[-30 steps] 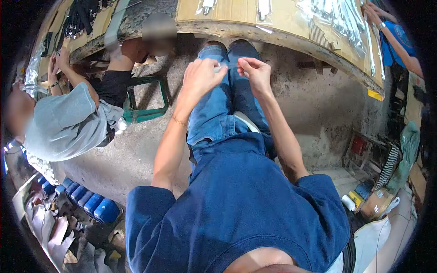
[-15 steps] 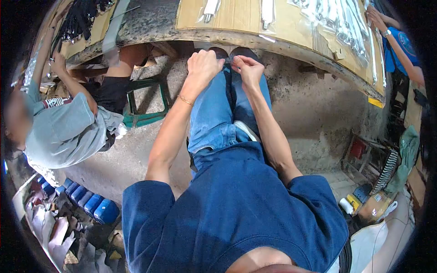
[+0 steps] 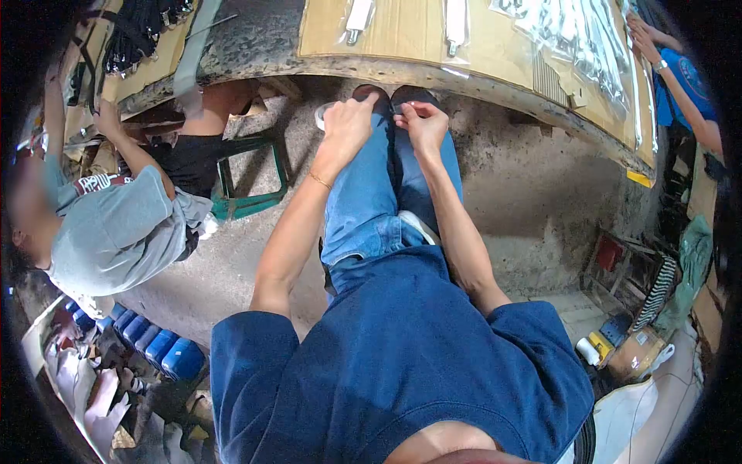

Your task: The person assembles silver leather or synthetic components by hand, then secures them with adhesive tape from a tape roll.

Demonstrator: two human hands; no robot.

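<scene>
My left hand (image 3: 348,127) is above the left knee, its fingers curled round a white ring-shaped roll (image 3: 321,116) that shows at its left side. The forefinger points forward. Over the right knee, my right hand (image 3: 425,126) is closed in a pinch. Whatever lies between its fingertips is too small to make out. Both hands are above the blue jeans (image 3: 359,193), just in front of the table edge (image 3: 371,69), a short gap between them.
Cardboard (image 3: 406,31) on the table bears clear-wrapped white pieces (image 3: 456,23). A person in grey (image 3: 116,232) sits at the left beside a green stool (image 3: 247,205). Another person's hand (image 3: 645,42) is at the right. Blue containers (image 3: 182,358) stand lower left.
My left hand has turned and the white roll now shows beside it. My right hand has shifted slightly down. At the left, the co-worker's arms and torso have moved a little.
</scene>
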